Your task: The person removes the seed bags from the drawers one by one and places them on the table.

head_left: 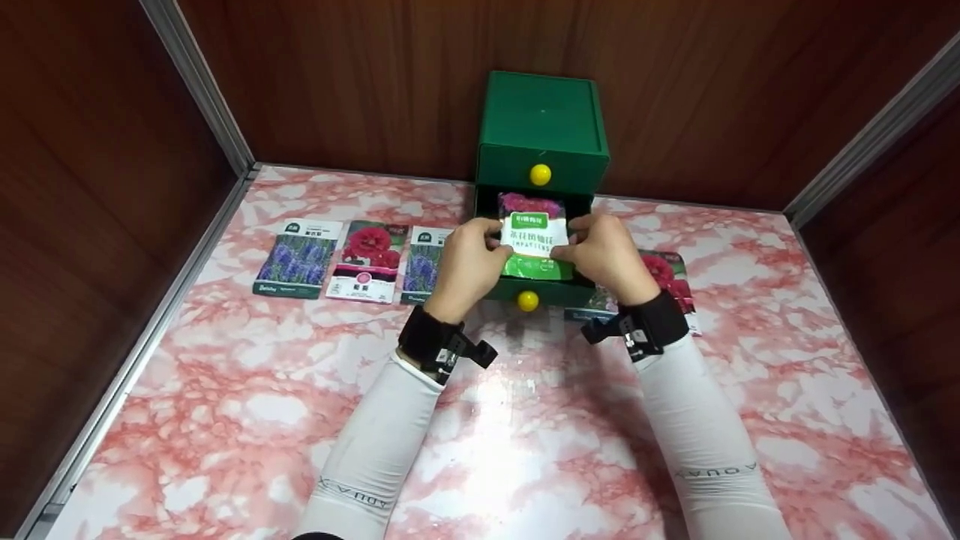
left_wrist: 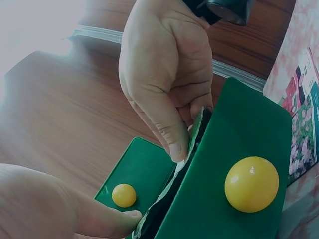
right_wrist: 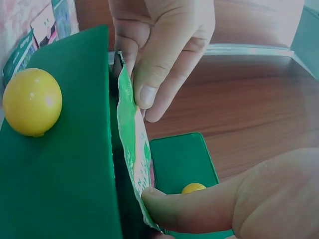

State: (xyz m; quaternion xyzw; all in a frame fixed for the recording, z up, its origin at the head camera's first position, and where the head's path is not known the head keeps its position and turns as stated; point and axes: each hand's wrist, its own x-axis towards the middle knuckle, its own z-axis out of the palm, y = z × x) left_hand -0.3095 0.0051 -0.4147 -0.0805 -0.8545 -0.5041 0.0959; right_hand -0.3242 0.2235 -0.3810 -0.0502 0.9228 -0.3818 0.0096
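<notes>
Both hands hold a green and white seed packet [head_left: 534,238] by its two side edges, over the pulled-out lower drawer [left_wrist: 219,184] of a small green cabinet [head_left: 544,116]. On the packet's left edge, the left hand [head_left: 472,255] pinches between thumb and fingers. Opposite it, the right hand [head_left: 604,251] pinches the right edge, its thumb [right_wrist: 174,206] on the printed face. In the right wrist view the packet lies close to the inner side of the drawer front. How deep its far end reaches into the drawer is hidden.
Left of the cabinet lie a lavender packet [head_left: 296,259], a red-flower packet [head_left: 366,262] and another lavender packet [head_left: 421,262]. More packets, one with red flowers [head_left: 667,274], lie partly behind the right hand. Wooden panels [head_left: 337,82] enclose the marbled table [head_left: 247,427].
</notes>
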